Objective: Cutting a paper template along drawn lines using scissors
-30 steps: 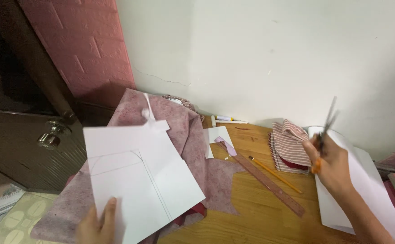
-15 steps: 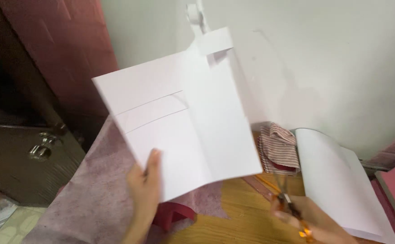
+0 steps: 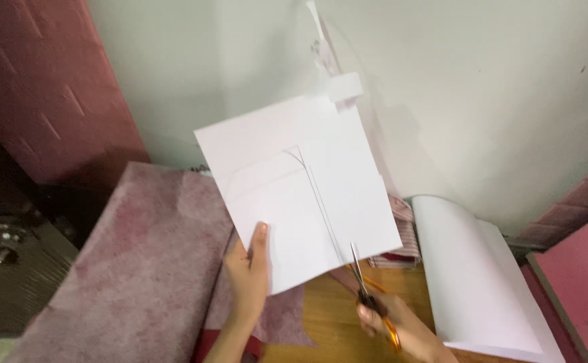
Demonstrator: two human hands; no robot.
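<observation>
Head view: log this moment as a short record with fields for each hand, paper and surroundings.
left hand: holds white paper sheet up by its lower edge
right hand: grips orange-handled scissors, blades at the sheet's bottom edge by a drawn line
paper: pencil lines, curled strip at top
below: wooden table, mauve fabric, striped cloth, paper pad

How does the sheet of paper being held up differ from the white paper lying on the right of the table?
The held sheet is lifted in the air by the left hand, while the paper on the table rests on the wooden table. The held sheet is flat and bears drawn pencil lines; the paper on the table curls up at its far edge and looks blank. The scissors in the right hand meet only the held sheet. Both are white.
</observation>
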